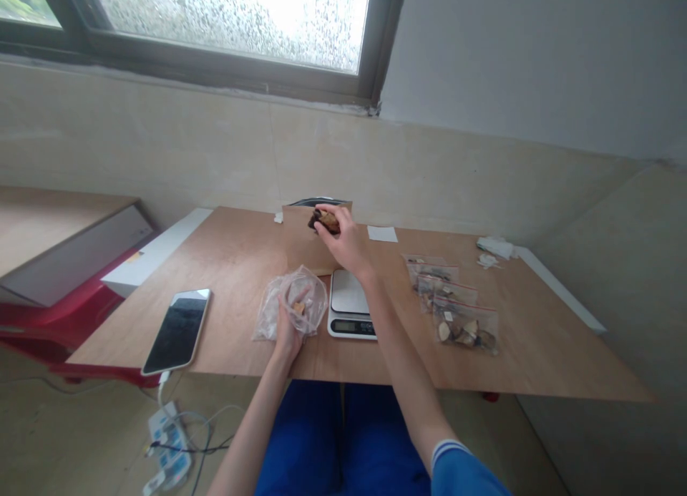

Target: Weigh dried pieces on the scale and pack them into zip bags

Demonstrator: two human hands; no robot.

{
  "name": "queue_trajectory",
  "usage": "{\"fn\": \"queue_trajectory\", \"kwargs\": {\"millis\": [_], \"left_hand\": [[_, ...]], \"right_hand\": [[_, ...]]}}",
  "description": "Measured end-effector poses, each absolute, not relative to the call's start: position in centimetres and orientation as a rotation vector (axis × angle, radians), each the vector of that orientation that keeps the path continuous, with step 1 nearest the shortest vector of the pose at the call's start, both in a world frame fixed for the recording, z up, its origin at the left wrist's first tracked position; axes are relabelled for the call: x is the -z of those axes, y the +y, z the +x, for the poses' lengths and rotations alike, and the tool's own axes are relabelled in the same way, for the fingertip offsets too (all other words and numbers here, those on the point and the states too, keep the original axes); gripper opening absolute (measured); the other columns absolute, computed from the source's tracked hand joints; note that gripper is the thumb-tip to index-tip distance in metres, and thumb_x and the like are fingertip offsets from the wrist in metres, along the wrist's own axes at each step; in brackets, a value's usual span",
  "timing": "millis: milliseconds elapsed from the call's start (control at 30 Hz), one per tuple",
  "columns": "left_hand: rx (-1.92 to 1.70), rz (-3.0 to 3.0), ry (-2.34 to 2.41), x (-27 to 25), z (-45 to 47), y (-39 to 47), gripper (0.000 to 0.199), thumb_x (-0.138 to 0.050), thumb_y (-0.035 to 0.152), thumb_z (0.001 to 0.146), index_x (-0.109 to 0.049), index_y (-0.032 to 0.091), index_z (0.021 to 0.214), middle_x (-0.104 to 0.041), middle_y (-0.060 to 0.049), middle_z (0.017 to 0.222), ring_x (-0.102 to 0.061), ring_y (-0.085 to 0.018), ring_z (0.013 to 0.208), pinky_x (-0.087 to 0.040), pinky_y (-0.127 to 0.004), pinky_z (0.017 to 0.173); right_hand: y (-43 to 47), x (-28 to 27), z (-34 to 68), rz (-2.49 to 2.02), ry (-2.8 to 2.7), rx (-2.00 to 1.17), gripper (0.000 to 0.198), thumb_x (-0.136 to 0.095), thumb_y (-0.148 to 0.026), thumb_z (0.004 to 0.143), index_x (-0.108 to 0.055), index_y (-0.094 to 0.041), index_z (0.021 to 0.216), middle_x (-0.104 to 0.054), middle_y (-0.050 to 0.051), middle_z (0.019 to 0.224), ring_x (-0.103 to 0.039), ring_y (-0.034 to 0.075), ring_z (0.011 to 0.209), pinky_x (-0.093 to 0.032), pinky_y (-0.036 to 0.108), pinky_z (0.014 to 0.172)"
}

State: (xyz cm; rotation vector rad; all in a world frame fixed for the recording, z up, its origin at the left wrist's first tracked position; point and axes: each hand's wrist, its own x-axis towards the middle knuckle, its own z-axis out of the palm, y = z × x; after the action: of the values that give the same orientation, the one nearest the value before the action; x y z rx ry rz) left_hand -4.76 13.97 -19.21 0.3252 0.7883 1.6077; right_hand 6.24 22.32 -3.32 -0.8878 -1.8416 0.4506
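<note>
My left hand holds a clear plastic bag near the table's front edge. The bag's mouth is spread, and a small tan piece shows at it. Raised above the back of the table, my right hand grips dried brown-and-black pieces, whose exact kind I cannot make out. Behind them stands a brown paper bag with a dark opening, partly covered by the hand. Below my right forearm sits a white digital kitchen scale; the forearm hides its right side.
Several filled zip bags overlap on the right, holding similar dried pieces. A phone on a charging cable lies at the left edge. White paper and crumpled tissue lie toward the back. A power strip is on the floor.
</note>
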Motion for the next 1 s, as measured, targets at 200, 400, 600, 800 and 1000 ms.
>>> {"fn": "queue_trajectory", "kwargs": {"millis": [200,400,600,800,1000], "left_hand": [[-1.602,0.322,0.795,19.0,-4.7,13.8,0.043,-0.047,0.036,0.086,-0.043,0.031,0.129,-0.066,-0.007,0.108,-0.063,-0.016,0.092,-0.052,-0.023,0.069],[-1.604,0.329,0.798,18.7,-4.6,13.8,0.041,-0.045,0.037,0.087,-0.046,0.026,0.126,-0.066,-0.008,0.108,-0.063,-0.016,0.090,-0.051,-0.021,0.067],[-1.599,0.304,0.808,17.9,-4.4,13.6,0.044,-0.046,0.038,0.086,-0.043,0.027,0.129,-0.067,-0.008,0.105,-0.063,-0.016,0.091,-0.050,-0.021,0.069],[-1.586,0.321,0.821,18.1,-4.5,13.7,0.048,-0.045,0.038,0.087,-0.037,0.029,0.133,-0.066,-0.008,0.106,-0.063,-0.017,0.090,-0.051,-0.025,0.072],[-1.577,0.325,0.856,18.3,-4.5,13.8,0.046,-0.047,0.037,0.086,-0.040,0.029,0.131,-0.064,-0.008,0.112,-0.062,-0.016,0.092,-0.049,-0.024,0.073]], "right_hand": [[28.4,1.9,4.1,-0.819,-1.862,-0.228,0.030,-0.043,-0.019,0.088,-0.046,-0.021,0.118,-0.043,0.008,0.109,-0.050,0.020,0.107,-0.037,0.036,0.098],[29.3,3.7,3.3,-0.920,-1.958,-0.221,0.031,-0.043,-0.011,0.086,-0.048,-0.018,0.117,-0.043,0.010,0.107,-0.051,0.020,0.104,-0.040,0.035,0.095],[29.6,3.6,3.5,-0.999,-1.940,-0.208,0.031,-0.038,-0.012,0.089,-0.048,-0.017,0.117,-0.045,0.011,0.108,-0.052,0.019,0.103,-0.041,0.030,0.093],[30.6,3.7,3.1,-1.110,-2.024,-0.148,0.032,-0.036,-0.007,0.088,-0.050,-0.013,0.115,-0.049,0.013,0.106,-0.051,0.020,0.102,-0.041,0.032,0.091],[30.0,3.9,2.9,-1.167,-2.152,-0.022,0.027,-0.037,-0.010,0.087,-0.057,-0.012,0.106,-0.051,0.013,0.107,-0.053,0.023,0.098,-0.041,0.036,0.088]]}}
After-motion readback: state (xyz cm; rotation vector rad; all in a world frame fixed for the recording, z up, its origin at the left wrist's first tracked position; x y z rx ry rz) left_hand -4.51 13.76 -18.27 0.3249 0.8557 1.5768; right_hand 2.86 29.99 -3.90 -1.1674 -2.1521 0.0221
